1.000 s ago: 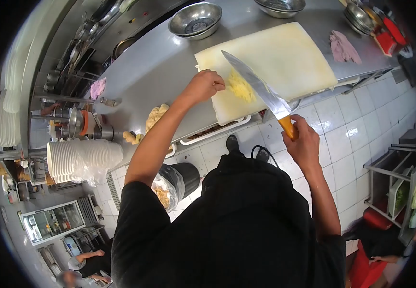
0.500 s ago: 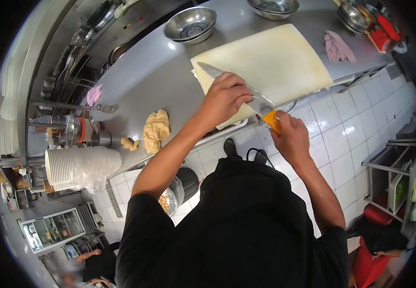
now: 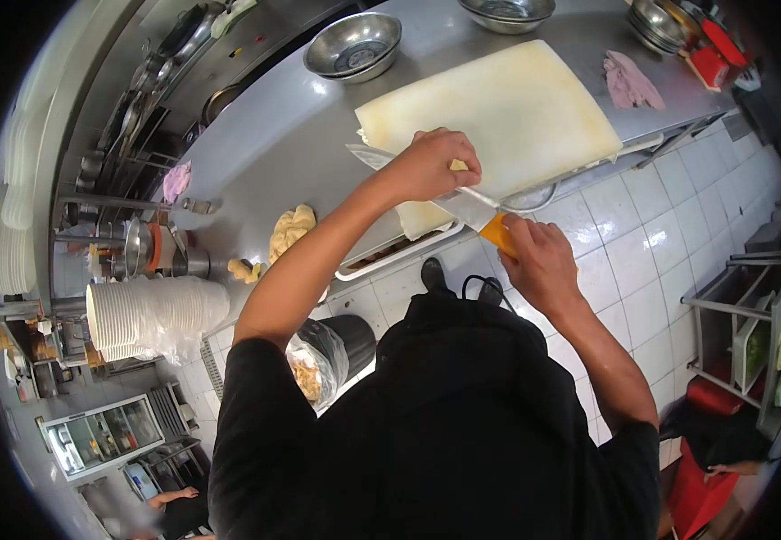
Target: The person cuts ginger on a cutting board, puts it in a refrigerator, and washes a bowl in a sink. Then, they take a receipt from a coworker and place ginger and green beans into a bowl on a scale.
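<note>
My right hand is wrapped around the yellow-orange handle of a broad kitchen knife. Its blade points left across the near left corner of the white cutting board, with the tip beyond the board's edge. My left hand is over the middle of the blade, thumb and fingers pinched together, hiding part of the steel. A small pale yellow patch shows between those fingers; I cannot tell what it is. To the left on the steel counter sit a lump of beige, dough-like stuff and a knobbly ginger piece.
Metal bowls stand behind the board, and a pink cloth lies right of it. A tray shows under its near edge. Stacked white bowls and a lined bin are at left. Another person's arm shows lower left.
The knife tip has swung leftward and toward me. My left hand has turned over the blade, its forearm sweeping across so that it partly covers the beige lump.
</note>
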The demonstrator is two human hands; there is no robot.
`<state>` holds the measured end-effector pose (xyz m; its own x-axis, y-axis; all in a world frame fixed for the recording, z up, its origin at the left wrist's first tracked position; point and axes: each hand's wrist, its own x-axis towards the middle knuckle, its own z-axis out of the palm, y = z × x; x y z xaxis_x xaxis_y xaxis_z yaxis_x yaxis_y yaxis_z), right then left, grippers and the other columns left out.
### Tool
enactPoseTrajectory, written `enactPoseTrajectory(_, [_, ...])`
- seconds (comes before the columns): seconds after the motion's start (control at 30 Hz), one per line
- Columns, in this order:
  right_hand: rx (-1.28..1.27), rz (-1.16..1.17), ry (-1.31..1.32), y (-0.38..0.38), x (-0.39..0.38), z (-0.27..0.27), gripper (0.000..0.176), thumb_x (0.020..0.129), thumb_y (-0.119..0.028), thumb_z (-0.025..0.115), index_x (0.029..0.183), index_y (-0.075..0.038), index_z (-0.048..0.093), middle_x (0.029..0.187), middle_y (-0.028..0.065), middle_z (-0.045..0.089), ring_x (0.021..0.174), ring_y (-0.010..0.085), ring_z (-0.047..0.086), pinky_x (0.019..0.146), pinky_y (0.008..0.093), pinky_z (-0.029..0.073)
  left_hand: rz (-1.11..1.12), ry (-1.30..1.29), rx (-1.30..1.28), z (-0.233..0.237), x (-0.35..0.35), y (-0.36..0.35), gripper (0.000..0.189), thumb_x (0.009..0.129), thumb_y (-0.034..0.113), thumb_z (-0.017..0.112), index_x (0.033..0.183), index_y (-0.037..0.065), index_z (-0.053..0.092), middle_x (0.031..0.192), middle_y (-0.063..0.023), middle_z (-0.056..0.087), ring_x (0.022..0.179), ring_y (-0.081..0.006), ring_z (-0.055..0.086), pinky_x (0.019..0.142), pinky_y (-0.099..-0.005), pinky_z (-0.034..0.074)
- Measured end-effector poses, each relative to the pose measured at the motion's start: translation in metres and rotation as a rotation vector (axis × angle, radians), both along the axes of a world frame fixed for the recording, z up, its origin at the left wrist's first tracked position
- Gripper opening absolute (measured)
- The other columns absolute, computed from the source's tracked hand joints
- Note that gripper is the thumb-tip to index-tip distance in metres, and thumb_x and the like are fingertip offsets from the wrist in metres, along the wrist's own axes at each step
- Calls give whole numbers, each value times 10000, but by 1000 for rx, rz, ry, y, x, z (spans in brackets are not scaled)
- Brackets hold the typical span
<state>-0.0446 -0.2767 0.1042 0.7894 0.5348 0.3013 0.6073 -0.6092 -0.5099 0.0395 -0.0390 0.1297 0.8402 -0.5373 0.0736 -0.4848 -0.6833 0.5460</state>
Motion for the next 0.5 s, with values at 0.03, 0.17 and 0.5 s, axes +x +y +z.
enactPoseTrajectory(0.03, [22,-5,43,1,-1,1,461,711,-41,704,1129,-50,511,868,139,614,817,341,613,716,432,463,44,31,-84,4,-2,3,110,819,148,726,904,77,725,957,-38,635,941,-193,579,859,-339,437])
enactPoseTrajectory(0.17, [86,-75,428,-4,-10,11,492,746,-35,655,1215,-35,506,916,216,651,840,404,633,738,479,493,261,94,-299,42,-14,31,96,821,137,736,878,60,735,884,-44,666,806,-165,605,737,-295,478])
enactPoseTrajectory(0.5, [106,-30,602,-23,-22,19,398,850,-24,529,1244,-21,472,903,275,621,785,454,612,699,451,489,596,398,-268,-23,-67,113,102,820,100,741,905,43,745,776,-40,713,731,-113,625,685,-262,501])
